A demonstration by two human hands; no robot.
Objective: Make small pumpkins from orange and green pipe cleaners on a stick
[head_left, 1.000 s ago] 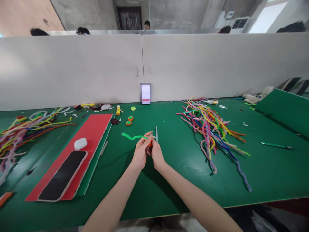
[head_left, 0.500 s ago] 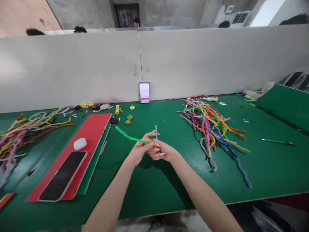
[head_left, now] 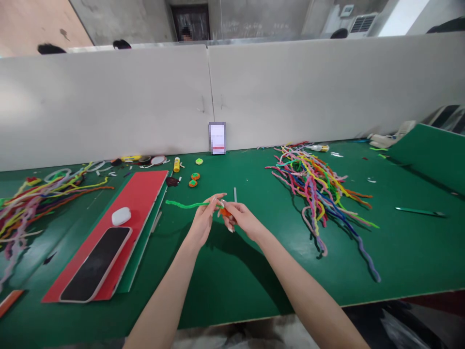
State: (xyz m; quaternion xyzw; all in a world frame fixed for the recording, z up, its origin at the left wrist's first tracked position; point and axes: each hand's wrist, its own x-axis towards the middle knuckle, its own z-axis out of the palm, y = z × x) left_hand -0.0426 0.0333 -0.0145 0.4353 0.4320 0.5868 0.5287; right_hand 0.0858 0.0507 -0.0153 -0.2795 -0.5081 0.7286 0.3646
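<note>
My left hand [head_left: 203, 218] is closed on a green pipe cleaner [head_left: 184, 206], whose free end sticks out to the left. Close beside it, my right hand [head_left: 241, 218] pinches a small orange piece [head_left: 225, 212], partly covered by the fingers. The green strand runs across to the orange piece between both hands. Just beyond them a thin grey stick [head_left: 235, 195] lies on the table. Two small orange pieces with green tops [head_left: 195, 176] rest farther back, near a light green coil [head_left: 199, 161].
Bundles of coloured pipe cleaners lie right [head_left: 316, 189] and left [head_left: 39, 203]. A phone [head_left: 95, 266] and white case [head_left: 121, 216] sit on a red board [head_left: 145, 194]. Behind stand a glue stick [head_left: 176, 165], a propped screen [head_left: 217, 139] and a white partition [head_left: 109, 106].
Both hands have shifted slightly left and drawn a little apart. The pipe cleaner's free end has dropped and moved left, and more of the orange piece shows.
</note>
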